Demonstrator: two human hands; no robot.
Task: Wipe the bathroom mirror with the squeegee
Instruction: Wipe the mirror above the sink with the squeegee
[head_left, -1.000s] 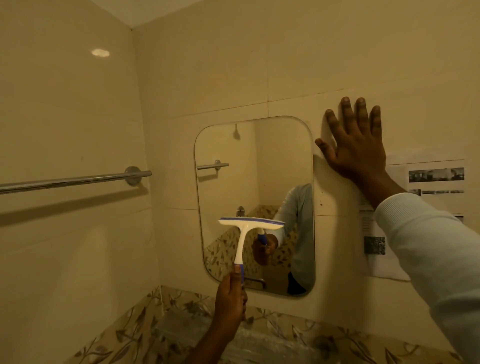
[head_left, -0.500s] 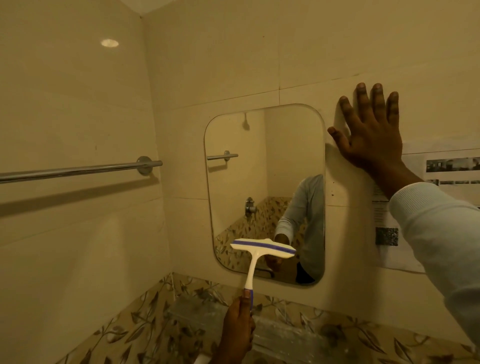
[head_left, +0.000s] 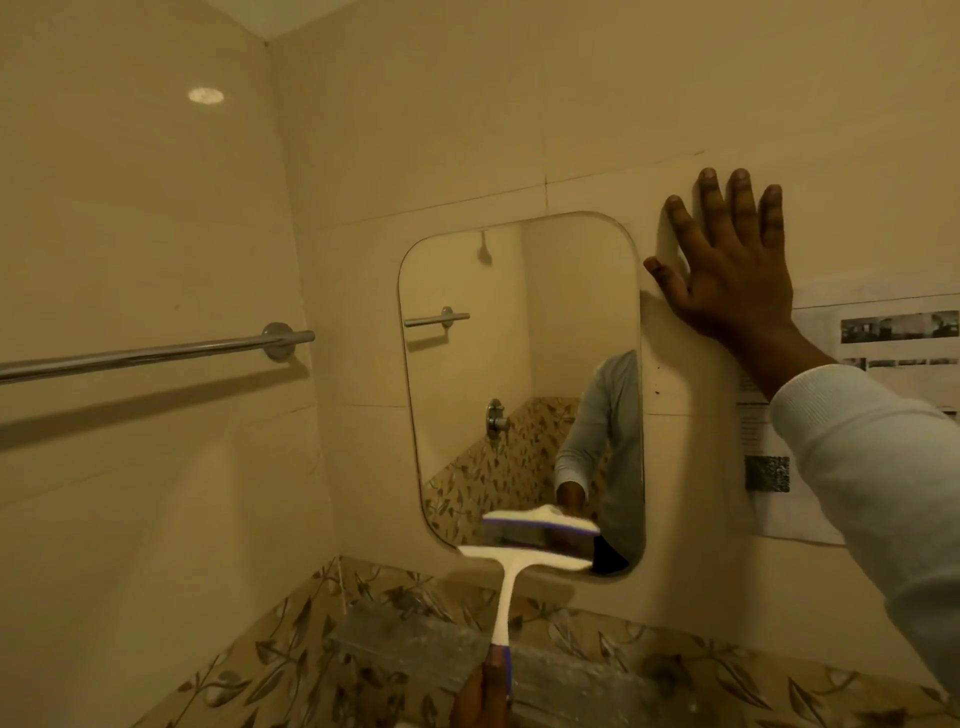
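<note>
At the left of the frame the towel rail (head_left: 145, 356) runs along the side wall, and nothing hangs on it. Low in the centre my left grip (head_left: 480, 693) shows only partly at the bottom edge, closed around the purple end of the squeegee (head_left: 519, 557). Its white head lies across the lower edge of the mirror (head_left: 519, 338), blurred, slightly right of the glass's middle. I judge this the bottom of a downward pass. The glass shows no drops or streaks, so I cannot tell which strips are done, though the left side likely needs a pass. Below sits a glass shelf (head_left: 410, 639); I see no bucket, bottle or other container anywhere. Right of the mirror my right grip (head_left: 732, 280) is spread flat on the wall tile, holding nothing, beside a taped paper notice (head_left: 883, 348).
</note>
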